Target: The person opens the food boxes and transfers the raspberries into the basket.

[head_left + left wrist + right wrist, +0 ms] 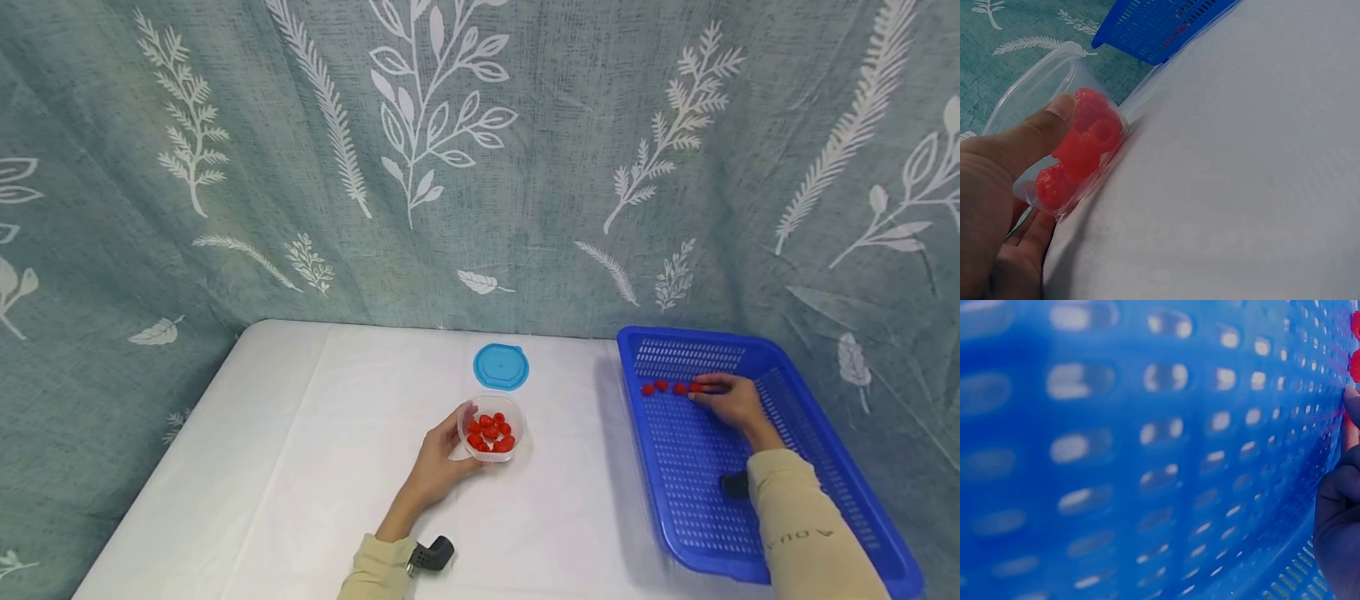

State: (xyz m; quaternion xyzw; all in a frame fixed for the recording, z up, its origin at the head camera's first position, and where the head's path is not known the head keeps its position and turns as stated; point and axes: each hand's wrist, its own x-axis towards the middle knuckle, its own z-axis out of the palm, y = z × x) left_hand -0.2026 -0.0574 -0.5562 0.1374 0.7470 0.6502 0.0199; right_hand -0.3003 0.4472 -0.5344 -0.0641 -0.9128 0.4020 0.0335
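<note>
White table (315, 467) before a leafy curtain: the left hand (438, 462) curls round a tub (491, 428) holding most raspberries; its lid (500, 366) lies off. The right hand (731, 402) pinches 1 of 4 raspberries (660, 386) left in the blue basket (847, 467).

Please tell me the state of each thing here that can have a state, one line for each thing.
Clear plastic cup: upright on the table, uncovered, holds red raspberries.
Blue lid: off the cup, flat on the table behind it.
Blue basket: on the table, a few raspberries in a row at its far end.
Left hand: grips the cup's side.
Right hand: in the basket, fingers at a raspberry.
</note>
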